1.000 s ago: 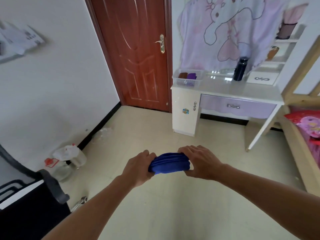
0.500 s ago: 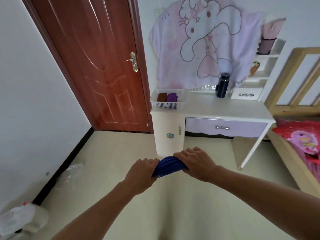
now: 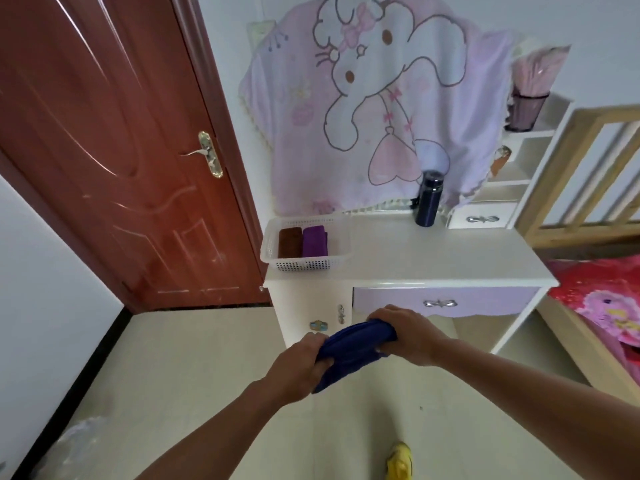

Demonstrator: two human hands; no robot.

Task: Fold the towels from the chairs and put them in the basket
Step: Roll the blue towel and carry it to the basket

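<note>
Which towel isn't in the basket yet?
The folded blue towel, held between the left hand and right hand. The brown towel and purple towel lie in the white basket.

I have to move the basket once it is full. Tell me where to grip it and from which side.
Grip the white basket by its two short end rims, one of the hands coming from each side. It is long and shallow with flared mesh walls, and the brown towel and purple towel lie inside, so keep it level.

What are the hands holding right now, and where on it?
A folded blue towel, gripped at its two ends: the left hand on the left end, the right hand on the right end.
</note>
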